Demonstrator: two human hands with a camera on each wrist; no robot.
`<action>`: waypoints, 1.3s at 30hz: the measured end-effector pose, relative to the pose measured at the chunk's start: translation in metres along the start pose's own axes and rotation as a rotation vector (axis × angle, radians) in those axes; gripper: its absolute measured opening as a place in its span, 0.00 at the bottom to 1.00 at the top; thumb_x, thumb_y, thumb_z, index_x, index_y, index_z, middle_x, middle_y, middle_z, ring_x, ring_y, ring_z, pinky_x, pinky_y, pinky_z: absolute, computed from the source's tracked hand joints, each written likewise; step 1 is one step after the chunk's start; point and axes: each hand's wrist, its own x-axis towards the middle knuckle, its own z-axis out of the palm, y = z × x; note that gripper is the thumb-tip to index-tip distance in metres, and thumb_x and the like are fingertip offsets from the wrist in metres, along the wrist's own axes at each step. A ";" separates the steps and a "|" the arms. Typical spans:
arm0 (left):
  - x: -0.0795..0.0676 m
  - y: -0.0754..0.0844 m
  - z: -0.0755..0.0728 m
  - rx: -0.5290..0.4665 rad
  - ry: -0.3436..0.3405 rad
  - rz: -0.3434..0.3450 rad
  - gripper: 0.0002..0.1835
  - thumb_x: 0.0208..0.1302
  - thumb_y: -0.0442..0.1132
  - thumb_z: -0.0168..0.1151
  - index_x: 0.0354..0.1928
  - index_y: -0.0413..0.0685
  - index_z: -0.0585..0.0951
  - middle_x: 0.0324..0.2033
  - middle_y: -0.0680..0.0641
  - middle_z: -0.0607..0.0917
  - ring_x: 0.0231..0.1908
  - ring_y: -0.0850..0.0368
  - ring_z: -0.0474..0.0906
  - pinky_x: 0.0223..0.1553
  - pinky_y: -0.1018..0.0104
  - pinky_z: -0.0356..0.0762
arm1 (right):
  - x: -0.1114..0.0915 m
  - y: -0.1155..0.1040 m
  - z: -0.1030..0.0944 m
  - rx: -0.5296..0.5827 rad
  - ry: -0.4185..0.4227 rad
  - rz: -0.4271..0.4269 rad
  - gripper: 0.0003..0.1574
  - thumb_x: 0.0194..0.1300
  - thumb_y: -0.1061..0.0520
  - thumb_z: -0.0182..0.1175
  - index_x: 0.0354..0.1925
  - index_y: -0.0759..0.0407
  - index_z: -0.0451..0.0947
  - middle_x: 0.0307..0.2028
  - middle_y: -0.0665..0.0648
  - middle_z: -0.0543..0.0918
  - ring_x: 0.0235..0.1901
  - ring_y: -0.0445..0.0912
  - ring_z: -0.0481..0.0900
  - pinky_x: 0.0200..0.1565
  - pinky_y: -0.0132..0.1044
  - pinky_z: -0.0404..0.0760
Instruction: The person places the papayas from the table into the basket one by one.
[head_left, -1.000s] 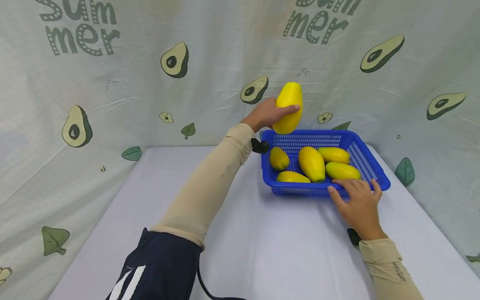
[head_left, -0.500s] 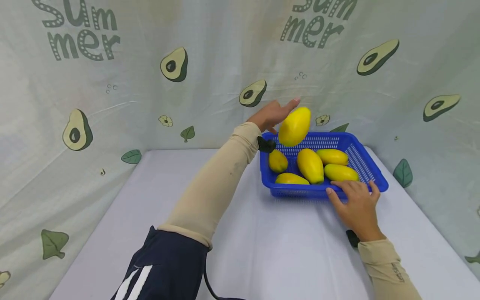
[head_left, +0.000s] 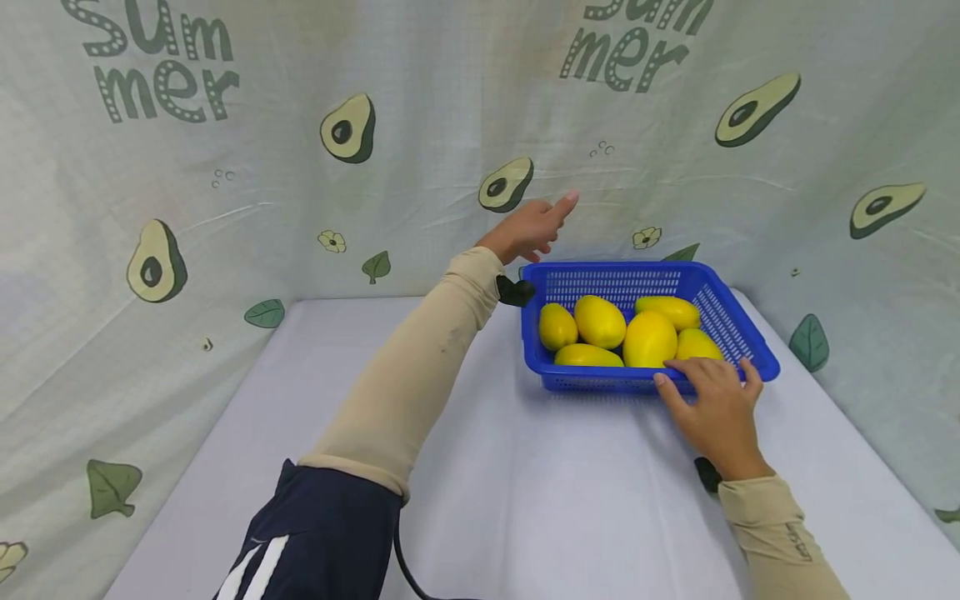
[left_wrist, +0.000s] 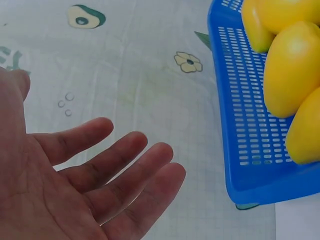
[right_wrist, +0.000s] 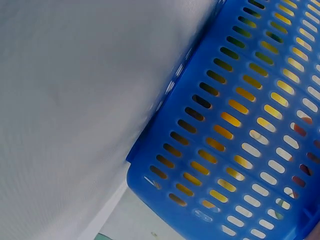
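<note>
A blue plastic basket (head_left: 592, 379) with slotted walls holds several smooth yellow oval fruits (head_left: 649, 340), like mangoes or papayas. My left hand (head_left: 531, 227) is held up at the basket's back left corner with nothing in it. In the left wrist view its fingers (left_wrist: 135, 185) are spread and nearly straight, and the basket with the fruits (left_wrist: 292, 70) lies to their right. My right hand (head_left: 720, 417) holds the front rim near the right corner, thumb outside, fingers over the edge. Through the slots of the basket wall (right_wrist: 200, 140), parts of those fingers show in the right wrist view.
The basket stands at the back right of a table with a white cover (head_left: 480, 467). A pale curtain (head_left: 420, 167) printed with avocados and leaves hangs close behind. A dark cable (head_left: 408, 575) runs by the left forearm.
The fruit in my left hand has been let go and dropped into the basket among the others. The left hand then moved slightly left; the right hand stays on the rim.
</note>
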 end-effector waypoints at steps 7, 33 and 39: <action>-0.006 -0.007 -0.007 0.107 -0.013 0.004 0.40 0.73 0.69 0.36 0.72 0.47 0.68 0.59 0.44 0.80 0.56 0.49 0.78 0.55 0.55 0.78 | 0.001 0.000 0.001 0.003 -0.008 0.009 0.21 0.65 0.48 0.65 0.48 0.62 0.83 0.45 0.67 0.83 0.55 0.65 0.72 0.67 0.68 0.41; -0.030 -0.074 -0.036 0.275 -0.066 0.001 0.27 0.76 0.57 0.51 0.61 0.43 0.75 0.52 0.43 0.82 0.53 0.46 0.79 0.56 0.52 0.77 | 0.005 0.008 0.000 0.034 0.017 -0.032 0.21 0.64 0.51 0.66 0.50 0.63 0.83 0.45 0.68 0.83 0.54 0.66 0.73 0.67 0.67 0.41; -0.033 -0.078 -0.033 0.240 -0.068 -0.017 0.24 0.76 0.54 0.53 0.60 0.44 0.75 0.52 0.43 0.82 0.52 0.47 0.79 0.58 0.52 0.76 | 0.005 0.010 -0.004 0.030 0.008 -0.026 0.21 0.64 0.51 0.65 0.50 0.63 0.83 0.45 0.68 0.83 0.54 0.67 0.73 0.67 0.67 0.41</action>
